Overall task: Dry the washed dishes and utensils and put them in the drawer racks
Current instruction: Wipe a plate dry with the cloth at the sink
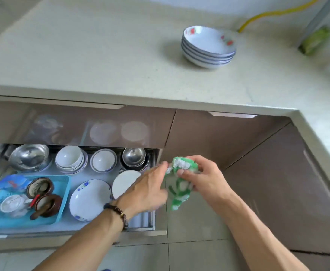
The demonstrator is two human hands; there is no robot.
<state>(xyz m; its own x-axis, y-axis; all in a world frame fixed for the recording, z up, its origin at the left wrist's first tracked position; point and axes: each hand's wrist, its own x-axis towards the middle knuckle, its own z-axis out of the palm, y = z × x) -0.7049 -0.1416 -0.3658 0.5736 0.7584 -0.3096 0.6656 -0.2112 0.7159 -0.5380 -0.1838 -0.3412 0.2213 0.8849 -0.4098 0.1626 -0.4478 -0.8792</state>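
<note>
A green and white cloth [177, 184] hangs between both hands, just right of the open drawer [152, 218]. My right hand [203, 177] grips its bunched top. My left hand [148, 188] touches its left side; its fingertips are blurred. What the cloth may wrap is hidden. On the counter [82, 55] at the back right stands a stack of flowered white bowls [209, 46]. Inside the drawer are steel bowls [29, 156], white bowls [70, 158], a steel bowl stack [134, 157], a blue-flowered plate [90, 198] and a plain white plate [124, 181].
A blue tray [62, 192] at the drawer's left holds brown jars and a small white teapot. A yellow hose [273, 13] and a green bundle [315, 41] lie at the counter's far right. Brown cabinet fronts close the corner on the right. Tiled floor lies below.
</note>
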